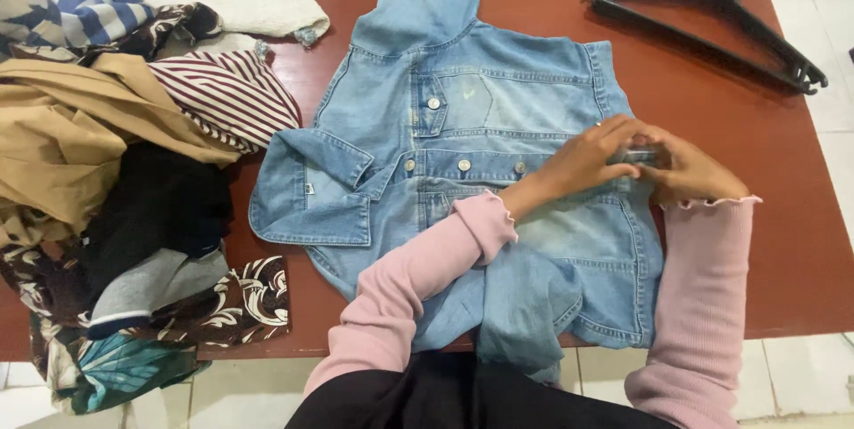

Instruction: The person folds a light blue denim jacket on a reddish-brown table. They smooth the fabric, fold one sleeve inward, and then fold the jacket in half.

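Closest to the person, two pink sleeves reach out over a light blue denim jacket (480, 171) that lies flat on a red-brown table (783, 242). The bottom of the jacket hangs a little over the near table edge. The jacket is faded, with pale patches, silver round buttons down the front and a pocket on the chest. Its collar folds out to the left, and one sleeve points up toward the far edge. The left hand (592, 158) and the right hand (689, 171) meet at the right side of the jacket front, with the fingers of both pinched together on the cloth there. To the left sits a messy pile of clothes (116, 171), tan, black, striped and flowery. Far away, near the top right corner, lies a black plastic hanger (712, 24).
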